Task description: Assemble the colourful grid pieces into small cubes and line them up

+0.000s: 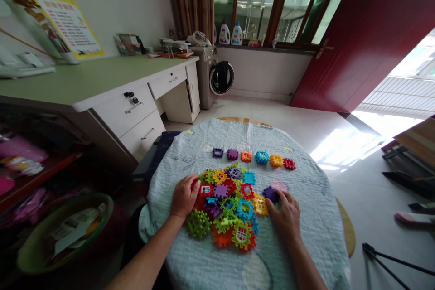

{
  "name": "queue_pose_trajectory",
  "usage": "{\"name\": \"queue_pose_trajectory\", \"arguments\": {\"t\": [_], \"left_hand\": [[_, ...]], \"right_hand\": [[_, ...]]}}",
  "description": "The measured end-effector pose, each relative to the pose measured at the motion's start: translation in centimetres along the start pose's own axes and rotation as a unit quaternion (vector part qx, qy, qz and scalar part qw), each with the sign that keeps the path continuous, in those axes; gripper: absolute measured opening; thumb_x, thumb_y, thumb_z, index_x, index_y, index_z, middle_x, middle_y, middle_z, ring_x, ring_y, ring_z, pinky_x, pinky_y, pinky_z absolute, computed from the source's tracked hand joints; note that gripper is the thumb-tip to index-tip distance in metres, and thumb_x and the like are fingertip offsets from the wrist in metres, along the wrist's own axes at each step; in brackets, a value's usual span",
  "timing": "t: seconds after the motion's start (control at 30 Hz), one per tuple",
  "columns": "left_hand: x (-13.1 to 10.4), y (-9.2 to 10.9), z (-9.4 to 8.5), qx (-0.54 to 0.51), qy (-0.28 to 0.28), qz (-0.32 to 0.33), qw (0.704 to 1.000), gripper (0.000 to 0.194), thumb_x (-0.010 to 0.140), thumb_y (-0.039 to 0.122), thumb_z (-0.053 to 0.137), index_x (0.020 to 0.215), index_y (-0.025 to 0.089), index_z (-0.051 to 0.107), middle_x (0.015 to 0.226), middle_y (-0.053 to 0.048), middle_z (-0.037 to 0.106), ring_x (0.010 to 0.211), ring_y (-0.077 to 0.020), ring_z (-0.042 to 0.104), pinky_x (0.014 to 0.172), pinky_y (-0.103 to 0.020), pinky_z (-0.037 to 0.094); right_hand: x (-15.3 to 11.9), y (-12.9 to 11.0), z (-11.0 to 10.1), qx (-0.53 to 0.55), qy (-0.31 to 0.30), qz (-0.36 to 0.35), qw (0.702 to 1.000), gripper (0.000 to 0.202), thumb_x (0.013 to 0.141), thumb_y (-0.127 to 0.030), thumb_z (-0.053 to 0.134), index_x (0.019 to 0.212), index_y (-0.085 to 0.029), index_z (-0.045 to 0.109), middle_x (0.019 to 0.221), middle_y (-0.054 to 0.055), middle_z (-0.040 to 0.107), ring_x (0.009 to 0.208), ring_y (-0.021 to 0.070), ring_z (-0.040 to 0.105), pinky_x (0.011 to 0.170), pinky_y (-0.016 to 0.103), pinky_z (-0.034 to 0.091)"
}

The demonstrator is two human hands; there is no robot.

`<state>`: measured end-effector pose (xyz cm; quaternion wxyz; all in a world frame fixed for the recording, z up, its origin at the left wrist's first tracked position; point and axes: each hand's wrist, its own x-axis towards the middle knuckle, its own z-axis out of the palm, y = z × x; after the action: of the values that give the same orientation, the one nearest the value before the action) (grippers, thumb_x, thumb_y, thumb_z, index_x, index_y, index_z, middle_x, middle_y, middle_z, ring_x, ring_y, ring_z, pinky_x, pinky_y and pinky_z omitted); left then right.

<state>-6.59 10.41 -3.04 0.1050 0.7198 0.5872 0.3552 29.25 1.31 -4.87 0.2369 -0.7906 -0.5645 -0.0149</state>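
A heap of colourful plastic interlocking blocks (228,204) with notched edges lies on the cloth-covered round table. My left hand (185,195) is at the heap's left side, its fingers curled against a red block (195,184) that they partly hide. On the other side, my right hand (287,213) has its fingertips and thumb around a purple block (271,194), which is beside a yellow block (260,204). Farther back is a spaced row of blocks: dark purple (218,152), purple (233,154), orange (246,157), blue (262,157), yellow (276,160) and red (289,163).
A pale blue cloth (306,244) covers the table. At the left stand a green-topped desk (102,77) with drawers and a green basket (30,253). A washing machine (207,72) with its door open stands behind. A black metal stand (370,250) is at the lower right.
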Motion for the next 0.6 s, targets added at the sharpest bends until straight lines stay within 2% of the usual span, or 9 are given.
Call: {"name": "queue_pose_trajectory", "arguments": {"t": [0.2,0.43,0.6], "left_hand": [[-0.1,-0.2,0.1,0.005,0.003,0.003,1.000,0.033,0.092,0.039,0.042,0.102,0.019,0.066,0.108,-0.009,0.070,0.104,-0.0243,0.064,0.097,-0.043,0.050],[0.0,0.0,0.1,0.000,-0.001,0.001,1.000,0.032,0.093,0.037,0.042,0.102,0.018,0.065,0.108,-0.009,0.070,0.104,-0.0240,0.063,0.097,-0.043,0.049],[-0.1,0.0,0.1,0.003,0.003,-0.002,1.000,0.030,0.093,0.036,0.043,0.101,0.018,0.066,0.107,-0.009,0.070,0.102,-0.0236,0.063,0.096,-0.043,0.049]], "right_hand": [[0.0,0.1,0.1,0.002,-0.004,0.009,1.000,0.060,0.080,-0.048,0.052,0.127,-0.011,0.056,0.117,0.016,0.060,0.108,0.0297,0.052,0.093,0.041,0.039],[1.5,-1.0,-1.0,-0.060,-0.085,0.056,0.993,0.054,0.078,-0.053,0.054,0.120,-0.020,0.061,0.116,0.012,0.061,0.103,0.0304,0.054,0.085,0.040,0.042],[2.7,-1.1,-1.7,-0.072,-0.127,0.070,0.987,0.052,0.074,-0.052,0.057,0.114,-0.020,0.064,0.110,0.013,0.063,0.100,0.0298,0.057,0.082,0.040,0.044]]}}
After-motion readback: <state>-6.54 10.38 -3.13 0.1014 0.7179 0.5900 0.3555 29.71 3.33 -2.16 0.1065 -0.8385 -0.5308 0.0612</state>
